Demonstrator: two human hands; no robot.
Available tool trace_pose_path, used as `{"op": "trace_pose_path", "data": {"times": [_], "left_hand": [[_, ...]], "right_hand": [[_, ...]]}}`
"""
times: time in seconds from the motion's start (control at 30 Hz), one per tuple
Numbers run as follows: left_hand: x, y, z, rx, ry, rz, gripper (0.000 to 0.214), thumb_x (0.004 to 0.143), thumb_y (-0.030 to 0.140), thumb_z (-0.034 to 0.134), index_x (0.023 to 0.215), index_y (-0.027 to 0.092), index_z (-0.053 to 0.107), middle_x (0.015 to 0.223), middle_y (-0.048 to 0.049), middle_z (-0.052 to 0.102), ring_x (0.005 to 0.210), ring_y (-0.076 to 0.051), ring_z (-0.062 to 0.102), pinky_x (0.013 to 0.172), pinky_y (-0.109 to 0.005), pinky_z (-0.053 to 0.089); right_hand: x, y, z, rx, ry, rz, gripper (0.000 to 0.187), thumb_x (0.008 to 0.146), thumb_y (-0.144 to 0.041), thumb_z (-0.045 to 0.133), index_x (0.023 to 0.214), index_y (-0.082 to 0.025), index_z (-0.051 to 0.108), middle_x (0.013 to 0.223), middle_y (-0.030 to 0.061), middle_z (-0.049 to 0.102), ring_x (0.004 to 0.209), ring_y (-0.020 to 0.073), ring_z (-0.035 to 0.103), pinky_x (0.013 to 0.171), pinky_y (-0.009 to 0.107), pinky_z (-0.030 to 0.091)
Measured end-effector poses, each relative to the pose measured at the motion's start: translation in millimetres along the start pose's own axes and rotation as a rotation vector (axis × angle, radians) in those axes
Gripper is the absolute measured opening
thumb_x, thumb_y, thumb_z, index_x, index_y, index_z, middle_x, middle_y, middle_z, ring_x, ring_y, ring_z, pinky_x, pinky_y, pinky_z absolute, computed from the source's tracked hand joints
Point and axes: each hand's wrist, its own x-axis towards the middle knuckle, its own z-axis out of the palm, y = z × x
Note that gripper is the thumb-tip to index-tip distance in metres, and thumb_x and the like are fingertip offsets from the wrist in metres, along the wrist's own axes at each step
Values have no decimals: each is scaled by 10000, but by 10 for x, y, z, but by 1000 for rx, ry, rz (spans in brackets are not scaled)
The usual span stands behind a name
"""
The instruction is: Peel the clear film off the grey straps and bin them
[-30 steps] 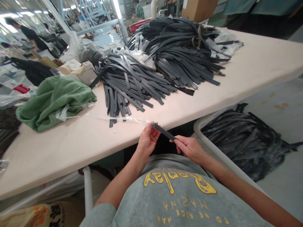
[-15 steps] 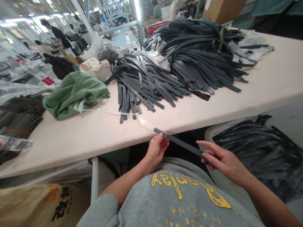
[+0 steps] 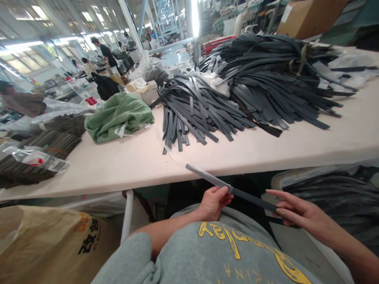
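Head view: I see my left hand [image 3: 213, 202] pinching a dark strip [image 3: 237, 191] near its middle. My right hand [image 3: 293, 211], fingers nearly straight, nips its end; the strip runs between both hands.

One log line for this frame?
left hand: pinches dark strip mid-length | right hand: holds its end | strip: slanted, tip near table edge | table: strip pile, green cloth

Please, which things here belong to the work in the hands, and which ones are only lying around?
In hand: dark strip, held by left hand and right hand; strip piles on the table; bin of strips.
Lying about: green cloth; cardboard box; printed sack; bagged bundles.
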Motion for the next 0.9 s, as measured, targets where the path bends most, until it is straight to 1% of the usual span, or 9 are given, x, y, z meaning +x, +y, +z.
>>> {"op": "trace_pose_path", "data": {"times": [0.07, 0.2, 0.27, 0.33, 0.47, 0.53, 0.77, 0.83, 0.9], "left_hand": [[4, -45, 19, 34, -26, -12, 514, 487, 464, 915, 820, 112, 743, 755, -74, 711, 690, -152, 650, 672, -259, 476], [6, -93, 56, 85, -54, -21, 531, 474, 456, 919, 845, 110, 761, 781, -84, 723, 688, -143, 646, 676, -251, 477], [5, -81, 54, 87, -43, -6, 532, 472, 453, 918, 851, 112, 765, 773, -81, 722, 683, -140, 641, 681, -253, 476], [7, -65, 41, 79, -18, 17, 552, 467, 459, 917, 870, 111, 769, 783, -82, 723, 686, -145, 640, 693, -264, 478], [25, -77, 32, 71, 22, 8, 578, 413, 483, 927, 809, 97, 761, 744, -81, 706, 675, -154, 633, 695, -284, 474], [38, -102, 42, 80, 8, -11, 580, 382, 491, 932, 765, 94, 752, 717, -76, 696, 666, -156, 629, 692, -289, 470], [68, -117, 23, 115, -7, 9, 568, 415, 497, 913, 783, 97, 748, 737, -64, 696, 678, -143, 618, 713, -287, 457], [72, -104, 1, 103, 19, 34, 560, 419, 496, 911, 780, 101, 748, 716, -53, 687, 679, -142, 616, 713, -284, 458], [81, -99, -18, 92, 37, 53, 561, 419, 495, 911, 787, 102, 754, 706, -50, 682, 677, -143, 616, 699, -280, 459]], "right_hand": [[87, -2, 33, -34, 23, -39, 662, 761, -575, 676, 1309, -219, 577, 778, 41, 705, 642, 202, 646, 605, 321, 581], [361, -223, 419, -83, -43, -187, 593, 831, -536, 599, 1326, -215, 538, 861, 41, 726, 675, 196, 661, 689, 346, 583], [410, -256, 492, -85, -74, -221, 577, 848, -513, 577, 1344, -226, 516, 902, 44, 731, 693, 201, 673, 726, 363, 581], [373, -160, 383, -91, -85, -194, 592, 823, -506, 606, 1343, -236, 522, 899, 48, 736, 722, 222, 685, 736, 371, 578], [254, 185, -56, -168, 1, -87, 589, 774, -553, 641, 1272, -245, 591, 814, 58, 742, 719, 256, 685, 673, 357, 565], [279, 237, -125, -212, 43, -93, 597, 776, -573, 632, 1272, -244, 593, 827, 58, 749, 723, 257, 688, 676, 356, 559], [592, -216, 494, -224, 25, -312, 533, 810, -540, 602, 1236, -220, 622, 896, 54, 763, 790, 240, 712, 776, 352, 562], [573, -199, 507, -212, 0, -310, 544, 806, -527, 609, 1255, -220, 608, 901, 55, 764, 797, 243, 718, 777, 349, 569], [505, -62, 372, -221, -38, -265, 566, 787, -537, 629, 1259, -226, 607, 876, 54, 766, 763, 249, 725, 727, 339, 582]]}}
